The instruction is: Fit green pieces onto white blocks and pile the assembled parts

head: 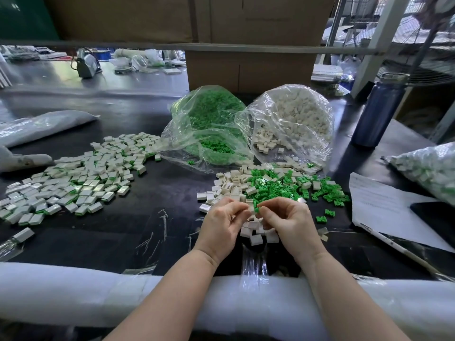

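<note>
mating one pair: left hand (222, 219) pinches a white block (250, 209), right hand (286, 217) pinches a green piece (257, 209) against it, loose stock (270, 185) just beyond for quick reach.

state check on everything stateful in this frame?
left hand: pinching white block
right hand: pinching green piece against block
green bag: open, spilling
white bag: open, spilling
assembled pile: spread flat
bottle: upright, capped

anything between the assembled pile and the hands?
Head view: mostly bare black table between the assembled pile on the left and the left hand. Only a few scraps of clear tape lie on that stretch.
</note>
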Demonstrator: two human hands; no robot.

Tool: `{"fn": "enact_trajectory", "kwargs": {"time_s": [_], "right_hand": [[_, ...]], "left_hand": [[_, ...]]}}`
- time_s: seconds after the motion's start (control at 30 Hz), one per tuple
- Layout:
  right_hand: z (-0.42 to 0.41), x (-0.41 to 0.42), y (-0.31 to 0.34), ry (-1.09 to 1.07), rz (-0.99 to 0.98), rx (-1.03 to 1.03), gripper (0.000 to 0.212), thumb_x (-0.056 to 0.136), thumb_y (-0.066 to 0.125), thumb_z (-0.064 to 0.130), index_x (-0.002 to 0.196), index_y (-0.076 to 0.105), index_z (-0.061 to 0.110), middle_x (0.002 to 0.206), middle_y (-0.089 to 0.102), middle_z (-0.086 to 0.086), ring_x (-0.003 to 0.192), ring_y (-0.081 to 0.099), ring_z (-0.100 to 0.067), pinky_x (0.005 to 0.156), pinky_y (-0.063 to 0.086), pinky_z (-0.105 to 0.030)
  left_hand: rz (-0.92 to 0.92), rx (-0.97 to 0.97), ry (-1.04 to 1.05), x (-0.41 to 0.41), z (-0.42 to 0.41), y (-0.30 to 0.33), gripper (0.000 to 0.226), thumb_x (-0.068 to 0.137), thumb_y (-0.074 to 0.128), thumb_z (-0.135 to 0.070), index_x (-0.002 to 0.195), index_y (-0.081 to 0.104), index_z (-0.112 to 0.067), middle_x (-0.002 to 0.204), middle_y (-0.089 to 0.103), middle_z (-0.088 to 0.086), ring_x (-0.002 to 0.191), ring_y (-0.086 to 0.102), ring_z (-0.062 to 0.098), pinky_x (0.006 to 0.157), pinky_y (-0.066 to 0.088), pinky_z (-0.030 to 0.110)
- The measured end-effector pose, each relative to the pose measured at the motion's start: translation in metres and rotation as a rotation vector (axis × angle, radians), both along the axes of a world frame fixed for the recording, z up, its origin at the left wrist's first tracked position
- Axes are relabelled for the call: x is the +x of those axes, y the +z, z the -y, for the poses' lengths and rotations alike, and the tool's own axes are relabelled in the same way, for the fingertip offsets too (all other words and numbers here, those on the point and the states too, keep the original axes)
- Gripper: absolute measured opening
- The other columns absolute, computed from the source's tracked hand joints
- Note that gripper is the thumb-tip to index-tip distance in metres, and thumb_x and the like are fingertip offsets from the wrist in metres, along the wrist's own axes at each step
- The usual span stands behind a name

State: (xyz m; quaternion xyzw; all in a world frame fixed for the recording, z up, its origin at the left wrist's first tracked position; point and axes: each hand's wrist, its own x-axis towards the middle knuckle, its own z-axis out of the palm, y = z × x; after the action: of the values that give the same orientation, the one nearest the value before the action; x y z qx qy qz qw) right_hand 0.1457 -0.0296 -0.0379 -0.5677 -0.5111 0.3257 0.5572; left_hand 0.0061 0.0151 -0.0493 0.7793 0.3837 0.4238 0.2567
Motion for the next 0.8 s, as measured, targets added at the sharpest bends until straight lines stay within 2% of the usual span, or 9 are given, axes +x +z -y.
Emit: {"fn": "enact_trajectory", "kwargs": {"time_s": [0.1,0.3,0.47,0.7,0.8], "right_hand": [[-0.0002,-0.0014,-0.0007,-0.013,0.016,-0.025,0.02,0.081,0.067,0.0,0.071,0.067,0.017,0.065,0.068,-0.009,0.054,0.059,-0.011,0.052,0.05,-0.018],[-0.0029,-0.0013,-0.004,-0.068,0.16,-0.042,0.021,0.083,0.067,0.006,0.07,0.064,0.021,0.065,0.065,0.001,0.062,0.06,-0.01,0.064,0.051,-0.02],[-0.003,-0.0025,-0.005,-0.051,0.221,-0.058,0.022,0.085,0.065,0.008,0.07,0.061,0.023,0.065,0.064,0.003,0.062,0.058,-0.009,0.06,0.046,-0.013],[-0.0033,-0.001,-0.0055,-0.022,0.235,-0.081,0.025,0.085,0.065,0.008,0.067,0.059,0.023,0.064,0.062,0.001,0.057,0.051,-0.005,0.056,0.042,-0.012],[-0.0034,-0.0007,-0.0064,-0.004,0.259,-0.095,0.026,0.085,0.065,0.007,0.066,0.058,0.024,0.062,0.061,0.005,0.058,0.053,-0.006,0.058,0.046,-0.019]], "left_hand": [[0.035,-0.044,0.008,-0.0008,-0.0012,-0.0007,0.016,0.085,0.064,-0.015,0.098,0.071,-0.007,0.081,0.053,-0.016,0.079,0.053,-0.001,0.075,0.037,0.001],[0.091,-0.142,-0.024,0.0005,-0.001,-0.0021,0.014,0.084,0.066,-0.012,0.094,0.071,-0.006,0.08,0.061,-0.014,0.074,0.058,-0.006,0.073,0.041,0.002],[0.059,-0.156,-0.032,0.0008,-0.0012,-0.0026,0.016,0.085,0.063,-0.012,0.097,0.071,-0.004,0.083,0.062,-0.005,0.078,0.058,0.003,0.076,0.042,0.005],[0.008,-0.131,-0.053,0.0004,-0.0006,-0.0026,0.018,0.087,0.061,-0.009,0.1,0.07,0.0,0.09,0.063,0.005,0.083,0.057,0.013,0.078,0.043,0.009],[-0.034,-0.103,-0.077,0.0005,0.0,-0.0027,0.017,0.087,0.061,-0.007,0.1,0.069,0.0,0.092,0.064,0.008,0.086,0.059,0.017,0.083,0.046,0.018]]}}
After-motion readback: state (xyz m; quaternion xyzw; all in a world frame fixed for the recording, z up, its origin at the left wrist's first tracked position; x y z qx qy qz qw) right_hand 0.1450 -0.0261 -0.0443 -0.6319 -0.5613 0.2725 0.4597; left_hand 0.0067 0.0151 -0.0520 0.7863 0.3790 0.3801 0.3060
